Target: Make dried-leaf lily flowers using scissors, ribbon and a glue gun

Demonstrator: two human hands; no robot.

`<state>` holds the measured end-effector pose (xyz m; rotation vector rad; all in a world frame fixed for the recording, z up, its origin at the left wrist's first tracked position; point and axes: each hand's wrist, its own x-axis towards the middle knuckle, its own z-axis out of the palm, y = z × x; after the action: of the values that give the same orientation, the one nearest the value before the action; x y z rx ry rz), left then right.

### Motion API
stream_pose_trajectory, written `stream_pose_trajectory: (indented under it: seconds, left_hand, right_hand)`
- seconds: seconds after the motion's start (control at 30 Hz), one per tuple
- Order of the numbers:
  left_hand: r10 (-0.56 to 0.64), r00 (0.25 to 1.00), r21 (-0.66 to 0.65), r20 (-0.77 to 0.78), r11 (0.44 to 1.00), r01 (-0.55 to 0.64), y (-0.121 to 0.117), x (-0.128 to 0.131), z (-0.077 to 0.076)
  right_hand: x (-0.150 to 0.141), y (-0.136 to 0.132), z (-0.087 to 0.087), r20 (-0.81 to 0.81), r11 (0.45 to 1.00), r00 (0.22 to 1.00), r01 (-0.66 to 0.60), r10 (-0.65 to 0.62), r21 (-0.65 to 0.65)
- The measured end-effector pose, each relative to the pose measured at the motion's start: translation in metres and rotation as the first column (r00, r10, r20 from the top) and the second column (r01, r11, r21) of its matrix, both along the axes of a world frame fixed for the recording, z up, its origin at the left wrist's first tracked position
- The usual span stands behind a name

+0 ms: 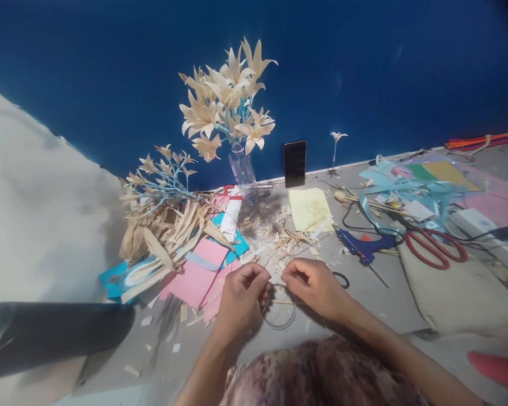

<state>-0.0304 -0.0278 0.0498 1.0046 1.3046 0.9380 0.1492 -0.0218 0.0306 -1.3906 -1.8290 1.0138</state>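
Note:
My left hand (246,287) is closed in a pinch, thumb against fingertips, at the near middle of the table. Facing it a short gap away, my right hand (314,283) is pinched in the same way. A loop of thin greyish wire (278,327) hangs or lies just below and between the fingertips, its upper part running up to both hands. The exact grip points are too small to make out. Pale dried husk scraps (290,243) are scattered just beyond the fingers. To the right lies a blue glue gun (366,243).
Behind stands a clear vase (243,172) of cream husk flowers (228,93). A phone (295,163) leans on the blue wall. Husk strips (182,225) and pink paper (198,270) are piled left; red-handled scissors (436,248) and blue ribbon (427,189) lie right. A dark cylinder (55,335) juts in.

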Motion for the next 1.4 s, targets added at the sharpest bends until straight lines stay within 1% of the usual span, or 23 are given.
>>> stream_pose_trajectory:
  seconds: [0.07,0.13,0.27,0.37,0.47,0.53,0.63,0.73,0.8,0.93,1.03,1.13,1.23,1.3,1.4]
  left_hand:
    - [-0.010,1.000,-0.018,-0.007,1.000,0.010,-0.001,0.002,0.000]
    - [-0.033,0.999,-0.002,-0.030,0.999,0.033,-0.002,0.002,-0.002]
    - [-0.076,0.991,0.070,-0.110,0.994,0.084,-0.004,0.001,-0.010]
    - [-0.108,0.979,0.107,-0.175,0.986,0.128,-0.005,0.002,-0.014]
    - [-0.130,0.971,0.105,-0.200,0.983,0.153,-0.005,0.004,-0.015]
    - [-0.141,0.969,0.100,-0.203,0.981,0.164,-0.006,0.003,-0.014]
    - [-0.152,0.964,0.099,-0.219,0.979,0.177,-0.006,0.002,-0.014]
    - [-0.149,0.965,0.091,-0.214,0.981,0.172,-0.005,0.001,-0.015]
    - [-0.131,0.975,0.089,-0.182,0.985,0.149,-0.004,0.002,-0.015]
    - [-0.056,0.992,0.100,-0.110,0.993,0.067,-0.003,0.005,-0.016]
    - [-0.036,0.999,0.088,-0.025,0.995,0.038,-0.004,0.006,-0.019]
    - [-0.034,0.996,0.057,0.082,0.998,0.029,-0.005,0.008,-0.025]
    - [-0.018,0.972,0.007,0.235,1.000,0.017,-0.006,0.010,-0.028]
    - [0.016,0.939,-0.029,0.343,1.000,-0.007,-0.005,0.012,-0.028]
    - [0.017,0.888,-0.061,0.460,0.998,0.012,-0.004,0.012,-0.026]
  right_hand:
    - [0.001,0.000,0.000,-0.014,1.000,1.000,-0.020,0.020,-0.003]
    - [0.002,0.000,0.000,-0.031,0.999,0.999,-0.032,0.033,0.014]
    - [0.000,0.001,0.000,-0.055,0.992,0.999,0.004,0.003,0.123]
    - [-0.004,0.004,-0.001,-0.046,0.981,0.998,-0.043,0.053,0.192]
    - [-0.007,0.005,-0.003,-0.023,0.966,0.995,-0.086,0.094,0.244]
    - [-0.008,0.005,-0.004,-0.025,0.967,0.996,-0.074,0.083,0.243]
    - [-0.007,0.003,-0.005,-0.049,0.978,0.998,-0.040,0.051,0.205]
    - [-0.005,0.003,-0.005,-0.063,0.985,0.997,-0.036,0.047,0.167]
    - [-0.003,0.004,-0.005,-0.076,0.990,0.996,-0.031,0.042,0.135]
    - [0.002,0.007,-0.005,-0.091,0.998,0.996,-0.011,0.017,0.061]
    - [0.004,0.007,-0.002,-0.107,0.998,0.994,-0.016,0.022,0.056]
    - [0.002,0.007,0.000,-0.166,0.999,0.986,-0.021,0.028,0.046]
    - [-0.002,0.007,-0.002,-0.254,1.000,0.967,-0.011,0.014,0.013]
    - [-0.004,0.006,-0.005,-0.311,1.000,0.950,-0.004,0.000,-0.014]
    - [-0.006,0.005,-0.009,-0.338,1.000,0.941,0.007,-0.015,-0.025]
